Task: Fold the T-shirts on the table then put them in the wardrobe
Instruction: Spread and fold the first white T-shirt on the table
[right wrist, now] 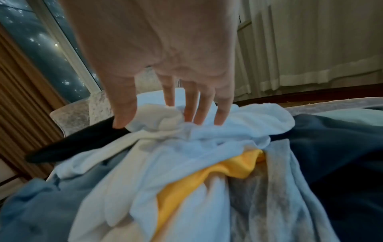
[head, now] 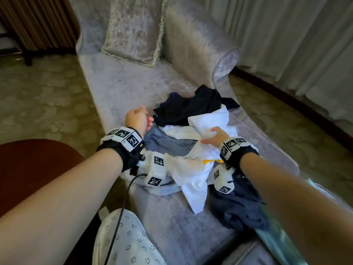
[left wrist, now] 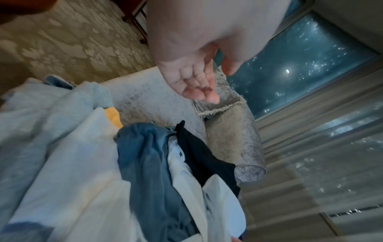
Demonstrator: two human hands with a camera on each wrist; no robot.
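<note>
Far left in the head view: a dark red-brown rounded table (head: 28, 165) edge, with patterned carpet (head: 44, 96) beyond it. A black cable (head: 122, 207) runs down from the left wrist over a white cloth with small smiley faces (head: 124, 243) at the bottom.

Left hand (head: 136, 119) hovers at the left edge of the clothes pile, over the grey velvet chaise (head: 118, 87). In the left wrist view the left hand (left wrist: 196, 78) shows its palm with fingers loosely bent inward and nothing in them; thumb apart.

Centre: the pile of T-shirts (head: 191, 150) lies crumpled on the chaise seat, none folded. A black shirt (head: 191, 106) sits at the far side. A grey-blue shirt (head: 168, 142) lies just below the left hand. White shirts (head: 208, 121) lie on top through the middle, with a yellow strip (head: 212, 161) showing under them. A fringed cushion (head: 133, 29) leans against the chaise back, well beyond the pile.

Right hand (head: 215, 137) rests on the white shirts. In the right wrist view the right hand (right wrist: 165, 68) spreads its fingers (right wrist: 221, 114) downward into a bunched white fold, thumb at the fold's left side by the black shirt (right wrist: 78, 144); whether the cloth is pinched cannot be told.

Right: a navy shirt (head: 240, 205) lies at the near right of the pile, under the right forearm. Pale curtains (head: 286, 35) hang behind.
</note>
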